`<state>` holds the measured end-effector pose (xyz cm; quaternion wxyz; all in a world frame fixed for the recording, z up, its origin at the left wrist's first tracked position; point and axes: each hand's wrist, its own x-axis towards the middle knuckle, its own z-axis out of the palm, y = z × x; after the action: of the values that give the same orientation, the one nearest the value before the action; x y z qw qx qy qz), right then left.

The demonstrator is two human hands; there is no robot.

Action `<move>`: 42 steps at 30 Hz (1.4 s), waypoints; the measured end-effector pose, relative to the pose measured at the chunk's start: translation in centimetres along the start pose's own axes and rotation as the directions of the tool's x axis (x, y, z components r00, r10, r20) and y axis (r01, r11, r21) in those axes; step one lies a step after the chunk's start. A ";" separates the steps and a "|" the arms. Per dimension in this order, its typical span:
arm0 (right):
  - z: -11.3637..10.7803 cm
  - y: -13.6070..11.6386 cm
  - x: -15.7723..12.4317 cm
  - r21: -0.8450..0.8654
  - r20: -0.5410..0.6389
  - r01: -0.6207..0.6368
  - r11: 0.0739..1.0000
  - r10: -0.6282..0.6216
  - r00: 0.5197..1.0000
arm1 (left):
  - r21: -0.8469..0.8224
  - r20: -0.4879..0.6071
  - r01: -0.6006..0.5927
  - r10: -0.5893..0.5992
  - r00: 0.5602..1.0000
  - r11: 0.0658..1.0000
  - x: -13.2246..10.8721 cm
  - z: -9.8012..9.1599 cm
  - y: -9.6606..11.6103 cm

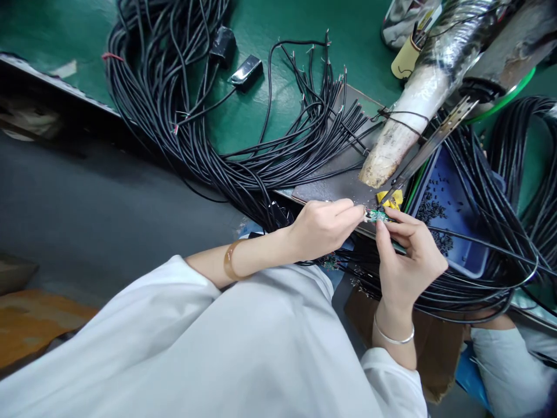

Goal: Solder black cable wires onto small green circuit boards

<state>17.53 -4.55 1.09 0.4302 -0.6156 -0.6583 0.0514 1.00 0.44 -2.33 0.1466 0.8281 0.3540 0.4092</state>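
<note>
My left hand [322,226] is closed in a pinch, its fingertips meeting a small green circuit board [376,216] at the table's near edge. My right hand [407,252] is also closed, thumb and fingers gripping the same little board from the right. A black cable runs off from the board; whether the left hand holds that cable end or the board itself is hard to make out. A yellow piece [391,199] sits just above the board, under a slanted metal arm [429,145].
A big bundle of black cables [183,116] spreads over the green table [282,23]. More cable loops [500,244] lie over a blue tray of tiny black parts [448,215]. A wrapped whitish duct [418,98] hangs above. Another person's white sleeve [509,360] is at lower right.
</note>
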 end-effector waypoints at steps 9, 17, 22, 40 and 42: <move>0.1 -0.2 0.3 -0.036 -0.020 0.025 0.999 -0.025 0.999 | -0.447 0.117 0.433 -0.428 0.896 0.783 1.8 -0.1 0.8; 0.1 -0.2 0.6 -0.043 -0.020 0.028 0.999 -0.029 0.999 | -0.663 0.313 0.584 -0.535 0.785 0.468 2.9 0.0 0.7; 0.1 -0.6 1.1 -0.058 -0.033 0.022 0.998 -0.024 0.999 | -0.693 0.316 0.576 -0.535 0.783 0.433 3.4 -0.2 1.0; -0.9 -1.7 0.7 -0.116 0.049 0.099 0.988 -0.094 0.994 | -0.682 0.456 0.668 -0.541 0.707 0.298 3.7 -1.0 0.9; -0.9 -1.6 0.6 -0.120 0.059 0.102 0.988 -0.095 0.994 | -0.675 0.460 0.673 -0.541 0.704 0.303 3.6 -0.9 0.9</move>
<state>16.96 -4.79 2.88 0.3761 -0.6061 -0.7009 0.0059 2.17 2.33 0.76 0.6739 0.4953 0.4008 0.3739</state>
